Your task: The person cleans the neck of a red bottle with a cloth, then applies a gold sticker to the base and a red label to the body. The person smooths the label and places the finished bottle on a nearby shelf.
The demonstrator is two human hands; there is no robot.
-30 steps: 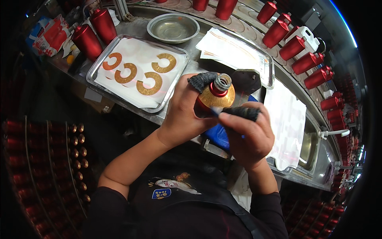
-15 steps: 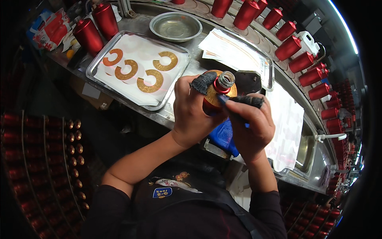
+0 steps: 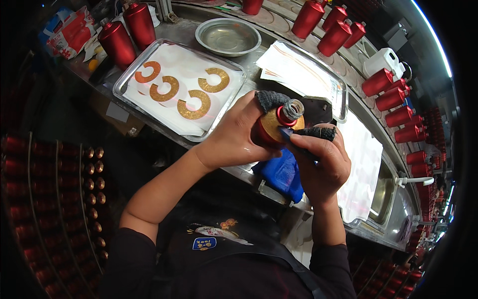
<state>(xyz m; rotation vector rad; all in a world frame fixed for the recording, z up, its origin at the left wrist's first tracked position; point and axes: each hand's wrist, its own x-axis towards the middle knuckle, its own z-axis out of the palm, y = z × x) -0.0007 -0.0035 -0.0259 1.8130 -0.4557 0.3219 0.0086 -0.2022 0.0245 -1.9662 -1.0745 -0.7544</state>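
Observation:
A red bottle (image 3: 287,115) with a clear threaded glass mouth is gripped in my left hand (image 3: 229,130), its mouth tilted up toward me. A gold ring-shaped decal (image 3: 272,123) lies around its shoulder. My left thumb, in a black knitted finger sleeve, presses beside the neck. My right hand (image 3: 326,162) is closed on a small dark tool with a blue tip (image 3: 286,132), touching the decal just below the neck. Its thumb also wears a black sleeve. Several C-shaped gold and orange decals (image 3: 194,105) lie on white paper in a metal tray (image 3: 118,89) to the left.
Behind the tray stands a shallow metal bowl (image 3: 200,31). Paper sheets (image 3: 286,62) fill a second tray. A blue cloth (image 3: 285,175) lies below my hands at the counter edge. Red bottles (image 3: 335,38) line the curved conveyor. At right is a sink with a white tap (image 3: 416,180).
My hands and the bottle have shifted slightly toward me, the tool still against the decal. Several red bottles on the conveyor have moved along. The whole view has shifted a little.

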